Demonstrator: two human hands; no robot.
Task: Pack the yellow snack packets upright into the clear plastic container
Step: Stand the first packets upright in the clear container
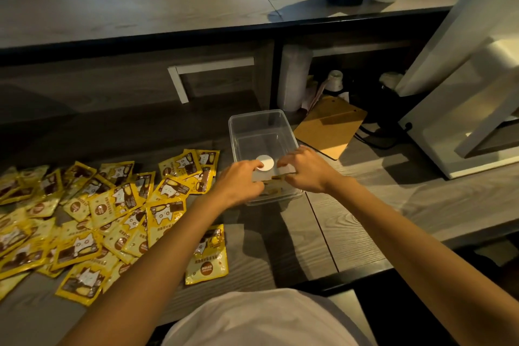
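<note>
Grey wood-grain counter (pixel 280 247) fills the lower frame, with a raised ledge and shelf behind it across the top. At the left of the frame lies a loose, overlapping heap of yellow snack packets (pixel 92 213), all flat on the counter; one stray packet (pixel 207 255) lies apart at lower centre, just under the left forearm.

Right of the heap, at centre frame, stands the clear plastic container (pixel 261 132), mostly empty toward its far end. A few packets (pixel 273 187) seem to stand at its near end, seen dimly through the wall; how many cannot be told. Both hands meet over that near end. The left hand (pixel 238 181) has its fingers curled and narrowed, tips pressing by a white round disc (pixel 265 162) that looks like a sticker on the container. The right hand (pixel 304 170) is likewise narrowed, fingertips pinching or steadying a pale packet edge at the rim; whether it truly grips cannot be told.

Further right lie a brown clipboard (pixel 331 126) touching the container's far right corner, and a white stand (pixel 460 87).

Likely risks: with so much empty room behind them, the few upright packets could flop flat once the hands let go; pushing hard could slide the light container toward the clipboard. The remaining packets lie well apart to the left of both hands.
</note>
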